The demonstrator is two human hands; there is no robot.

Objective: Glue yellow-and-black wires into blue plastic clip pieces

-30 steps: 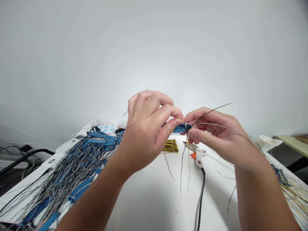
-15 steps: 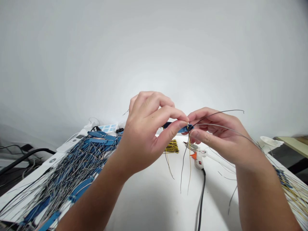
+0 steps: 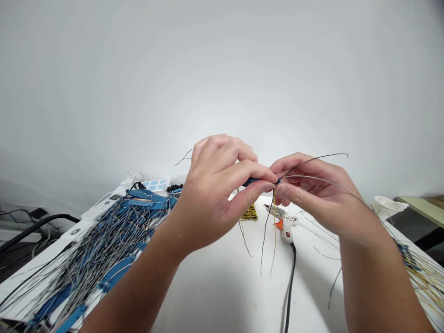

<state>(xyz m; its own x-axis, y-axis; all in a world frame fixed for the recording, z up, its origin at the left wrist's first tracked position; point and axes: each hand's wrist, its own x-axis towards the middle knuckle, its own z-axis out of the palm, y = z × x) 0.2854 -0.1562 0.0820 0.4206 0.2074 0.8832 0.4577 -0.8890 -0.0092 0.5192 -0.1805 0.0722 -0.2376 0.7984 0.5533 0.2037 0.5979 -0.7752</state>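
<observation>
Above the table, my left hand (image 3: pixel 225 189) pinches a small blue strip-like part (image 3: pixel 250 181) between thumb and forefinger, largely covered by the fingers. My right hand (image 3: pixel 308 189) closes on the part's right end, thumb and fingertips almost meeting those of the left. A black wire (image 3: pixel 266 231) and a yellow wire (image 3: pixel 274 236) hang down from where the fingertips meet. Another black wire (image 3: pixel 319 158) and a grey wire (image 3: pixel 322 179) run off to the right, past the right hand. What exactly the fingertips press on is hidden.
A glue gun (image 3: pixel 286 226) with an orange trigger lies behind the hands, its black cord (image 3: pixel 291 286) running to the front. Blue parts with grey wires (image 3: pixel 114 231) are heaped at left. Cut yellow wires (image 3: pixel 249 213) lie mid-table; more wired parts (image 3: pixel 411 259) sit at right.
My left hand has shifted slightly right, its forefinger now lying over the blue part's end and covering more of it. My right hand has barely moved.
</observation>
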